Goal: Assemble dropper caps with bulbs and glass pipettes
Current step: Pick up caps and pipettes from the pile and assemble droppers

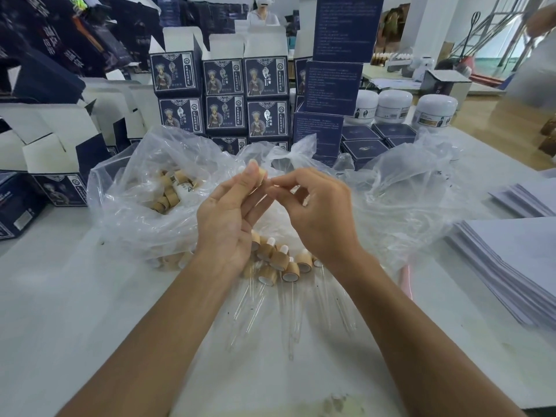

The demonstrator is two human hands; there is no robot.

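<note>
left hand point(228, 218) pinches cap point(261, 176) | right hand point(313, 206) pinches at its end, item unclear | finished droppers point(285, 266) on table point(90, 296)

The wooden dropper cap point(261, 176) pinched at the fingertips of the left hand point(228, 218) is mostly covered by those fingers, and whatever the right hand point(313, 212) pinches beside it is too thin and too hidden to make out. Behind the left wrist, part of the pile of finished droppers point(285, 260) is blocked, and the loose caps point(171, 191) inside the crumpled plastic bag point(135, 218) blur behind its film. A person point(263, 10) at the top edge is cut off, as are both forearms at the bottom edge and the paper stack point(517, 266) at the right.
</note>
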